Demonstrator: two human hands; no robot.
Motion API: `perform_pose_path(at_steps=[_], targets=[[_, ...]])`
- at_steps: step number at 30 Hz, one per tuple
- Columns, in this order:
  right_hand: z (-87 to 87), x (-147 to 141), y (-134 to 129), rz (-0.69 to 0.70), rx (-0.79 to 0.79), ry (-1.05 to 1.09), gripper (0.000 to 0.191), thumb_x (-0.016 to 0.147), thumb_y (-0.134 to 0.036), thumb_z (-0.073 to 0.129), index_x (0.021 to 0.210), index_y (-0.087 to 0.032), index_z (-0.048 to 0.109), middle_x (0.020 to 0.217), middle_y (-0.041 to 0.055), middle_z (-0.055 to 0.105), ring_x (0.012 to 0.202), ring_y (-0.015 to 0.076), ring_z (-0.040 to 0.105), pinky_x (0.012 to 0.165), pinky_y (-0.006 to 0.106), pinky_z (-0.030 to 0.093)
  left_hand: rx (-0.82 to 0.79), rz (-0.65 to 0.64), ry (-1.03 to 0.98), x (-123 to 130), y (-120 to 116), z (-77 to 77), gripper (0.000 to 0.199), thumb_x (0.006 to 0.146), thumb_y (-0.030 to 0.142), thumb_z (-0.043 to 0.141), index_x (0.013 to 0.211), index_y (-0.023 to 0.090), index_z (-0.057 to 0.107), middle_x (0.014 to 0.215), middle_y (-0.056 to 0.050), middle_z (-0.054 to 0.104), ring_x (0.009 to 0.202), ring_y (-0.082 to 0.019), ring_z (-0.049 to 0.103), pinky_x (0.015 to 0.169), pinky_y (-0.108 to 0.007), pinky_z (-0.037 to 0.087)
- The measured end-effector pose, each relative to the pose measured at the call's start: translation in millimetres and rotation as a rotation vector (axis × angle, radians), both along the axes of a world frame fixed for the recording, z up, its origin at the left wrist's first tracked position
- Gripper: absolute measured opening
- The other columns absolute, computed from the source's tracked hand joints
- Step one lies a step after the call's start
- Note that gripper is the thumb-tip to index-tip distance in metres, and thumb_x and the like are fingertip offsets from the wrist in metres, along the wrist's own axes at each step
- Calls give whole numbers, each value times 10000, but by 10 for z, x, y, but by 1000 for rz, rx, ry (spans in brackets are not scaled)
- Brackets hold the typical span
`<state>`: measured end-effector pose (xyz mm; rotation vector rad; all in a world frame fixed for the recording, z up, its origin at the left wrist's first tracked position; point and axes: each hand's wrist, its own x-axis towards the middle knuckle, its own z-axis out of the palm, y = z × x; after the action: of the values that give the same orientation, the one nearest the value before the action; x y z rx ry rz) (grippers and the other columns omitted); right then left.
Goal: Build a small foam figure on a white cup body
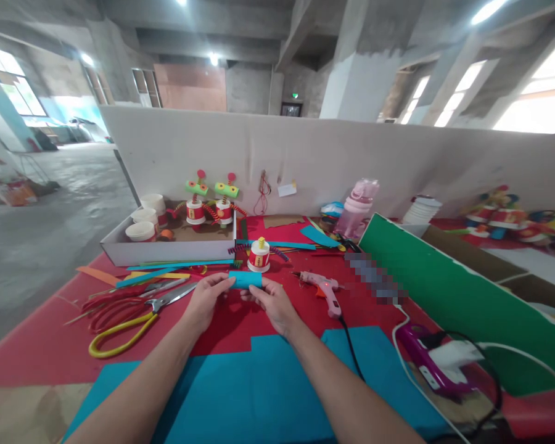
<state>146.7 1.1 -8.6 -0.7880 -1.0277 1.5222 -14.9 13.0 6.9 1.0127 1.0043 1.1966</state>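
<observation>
Between my two hands is a small blue paper roll (245, 280), held level above the red table. My left hand (208, 299) pinches its left end, and my right hand (269, 301) grips the right end. Just behind the roll stands a paper cup figure (259, 255) with a red band, a yellow piece on top and coiled paper arms. A pink glue gun (322, 290) lies to the right of my right hand, its small red light lit. Left of my left hand are scissors with yellow handles (124, 336) and other red-handled scissors (115, 302).
A white box (166, 251) at back left holds cups and two finished-looking figures (195, 213). Blue paper sheets (240, 394) cover the front. A purple power strip (435, 367), cables and a green panel (448, 302) stand right. A pink bottle (357, 208) is behind.
</observation>
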Motion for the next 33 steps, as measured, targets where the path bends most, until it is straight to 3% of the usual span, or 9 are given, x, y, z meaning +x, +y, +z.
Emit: perform_pose_path(at_steps=[6, 19, 33], targets=[[-10, 11, 10, -12, -169, 73, 376, 591, -405, 811, 828, -159, 652, 628, 0, 675, 578, 146, 644, 664, 312, 536, 32, -44, 60, 32, -5, -53, 281, 607, 366, 825, 637, 152, 646, 565, 29, 575, 533, -80, 476, 529, -197, 366], [-42, 0, 19, -63, -156, 23, 368, 585, -412, 818, 785, -140, 671, 628, 11, 682, 557, 121, 631, 595, 267, 543, 26, -160, 80, 51, -35, -25, 272, 614, 378, 807, 676, 157, 662, 636, 1, 656, 567, -121, 558, 566, -229, 423], [-63, 17, 35, -61, -170, 15, 341, 574, -362, 837, 766, -126, 683, 643, 20, 688, 568, 122, 634, 575, 255, 548, -1, -173, 52, 42, -16, -55, 254, 590, 338, 824, 684, 146, 686, 684, -31, 698, 613, -146, 612, 629, -260, 474]])
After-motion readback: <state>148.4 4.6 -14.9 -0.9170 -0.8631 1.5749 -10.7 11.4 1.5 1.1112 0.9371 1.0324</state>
